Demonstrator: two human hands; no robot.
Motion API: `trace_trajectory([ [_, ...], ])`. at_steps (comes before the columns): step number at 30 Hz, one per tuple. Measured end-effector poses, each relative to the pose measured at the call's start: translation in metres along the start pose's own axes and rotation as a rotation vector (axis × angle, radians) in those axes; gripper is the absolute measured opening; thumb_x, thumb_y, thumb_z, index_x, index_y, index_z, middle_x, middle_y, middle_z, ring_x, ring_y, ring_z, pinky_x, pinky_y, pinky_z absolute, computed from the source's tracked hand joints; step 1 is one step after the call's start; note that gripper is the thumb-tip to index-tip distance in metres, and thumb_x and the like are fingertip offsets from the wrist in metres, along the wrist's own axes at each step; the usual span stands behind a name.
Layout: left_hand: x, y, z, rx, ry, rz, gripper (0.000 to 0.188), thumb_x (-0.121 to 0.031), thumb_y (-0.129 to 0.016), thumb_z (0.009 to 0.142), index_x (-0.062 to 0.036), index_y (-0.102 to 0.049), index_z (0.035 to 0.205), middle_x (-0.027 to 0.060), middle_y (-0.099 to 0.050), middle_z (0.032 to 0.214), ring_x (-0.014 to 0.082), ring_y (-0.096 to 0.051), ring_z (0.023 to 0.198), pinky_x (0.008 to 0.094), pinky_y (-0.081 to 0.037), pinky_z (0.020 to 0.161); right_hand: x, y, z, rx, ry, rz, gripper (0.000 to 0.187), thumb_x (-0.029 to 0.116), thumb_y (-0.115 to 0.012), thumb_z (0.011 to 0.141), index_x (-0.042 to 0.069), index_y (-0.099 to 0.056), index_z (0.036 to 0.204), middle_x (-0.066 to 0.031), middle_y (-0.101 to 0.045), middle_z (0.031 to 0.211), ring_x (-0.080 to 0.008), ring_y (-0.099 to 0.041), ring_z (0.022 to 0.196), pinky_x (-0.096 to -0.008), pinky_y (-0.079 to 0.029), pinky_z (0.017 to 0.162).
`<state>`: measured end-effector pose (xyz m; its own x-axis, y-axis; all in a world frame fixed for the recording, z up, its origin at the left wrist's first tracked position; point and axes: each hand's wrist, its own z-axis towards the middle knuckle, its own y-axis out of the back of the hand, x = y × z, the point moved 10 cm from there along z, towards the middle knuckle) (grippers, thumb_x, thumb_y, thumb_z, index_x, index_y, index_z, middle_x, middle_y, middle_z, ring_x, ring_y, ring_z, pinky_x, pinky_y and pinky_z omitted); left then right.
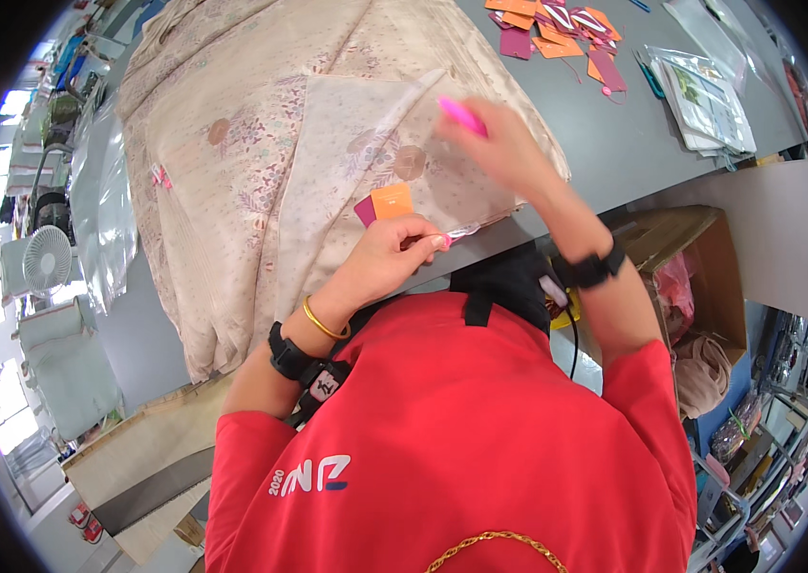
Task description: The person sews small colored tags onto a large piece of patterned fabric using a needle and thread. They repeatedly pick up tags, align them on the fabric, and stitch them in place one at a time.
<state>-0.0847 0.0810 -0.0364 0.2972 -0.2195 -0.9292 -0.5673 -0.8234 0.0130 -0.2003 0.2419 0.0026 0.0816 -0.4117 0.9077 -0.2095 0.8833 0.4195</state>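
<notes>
Folded beige floral fabric [328, 143] is piled on the grey table in front of me. At its near edge my left hand [393, 256] is closed, thumb and finger pinching a small pink piece beside a shiny whitish strip [463, 232]. An orange hang tag [392, 200] and a maroon hang tag [364, 211] lie on the fabric just beyond those fingers. Above the fabric's right part, my right hand [504, 148] is closed around a bright pink pen-like tool [462, 116]. Motion blurs this hand, and the tool's exact kind cannot be made out.
Loose orange and maroon hang tags [557, 29] are heaped at the table's far right. Near them lie dark green-handled scissors [651, 78] and a stack of clear-wrapped packets [705, 105]. An open cardboard box [719, 277] stands below the right edge. Clear plastic sheeting [98, 201] hangs at left.
</notes>
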Motion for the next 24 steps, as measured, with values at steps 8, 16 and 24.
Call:
trace_trajectory([
  [8,-0.074,-0.027,-0.023,-0.052,-0.405,0.793,0.015,-0.012,-0.068,0.098,0.0023,-0.071,0.101,0.0202,-0.070,0.096,0.0359,-0.072,0.081,0.0412,-0.059,0.072,0.024,-0.077,0.140,0.131,0.117,-0.457,0.038,0.032,-0.081,0.096,0.002,-0.074,0.118,-0.0159,-0.077,0.100,-0.0339,-0.074,0.083,-0.0450,-0.057,0.076],
  [16,-0.138,-0.049,-0.068,-0.063,-0.471,1.547,0.012,-0.010,-0.066,0.092,-0.0036,-0.063,0.102,0.0139,-0.064,0.098,0.0322,-0.071,0.080,0.0439,-0.060,0.066,0.023,0.011,0.029,0.177,0.269,0.068,0.027,0.023,-0.078,0.093,0.003,-0.076,0.112,-0.0093,-0.073,0.093,-0.0181,-0.064,0.080,-0.0353,-0.051,0.073],
  [24,-0.167,0.009,-0.036,-0.221,-0.651,1.151,0.010,-0.007,-0.067,0.100,-0.0027,-0.069,0.109,0.0161,-0.067,0.103,0.0387,-0.068,0.093,0.0474,-0.055,0.080,0.003,0.017,-0.082,0.076,0.405,-0.101,0.040,0.031,-0.092,0.086,0.009,-0.075,0.114,-0.0046,-0.075,0.111,-0.0271,-0.075,0.097,-0.0365,-0.059,0.086],
])
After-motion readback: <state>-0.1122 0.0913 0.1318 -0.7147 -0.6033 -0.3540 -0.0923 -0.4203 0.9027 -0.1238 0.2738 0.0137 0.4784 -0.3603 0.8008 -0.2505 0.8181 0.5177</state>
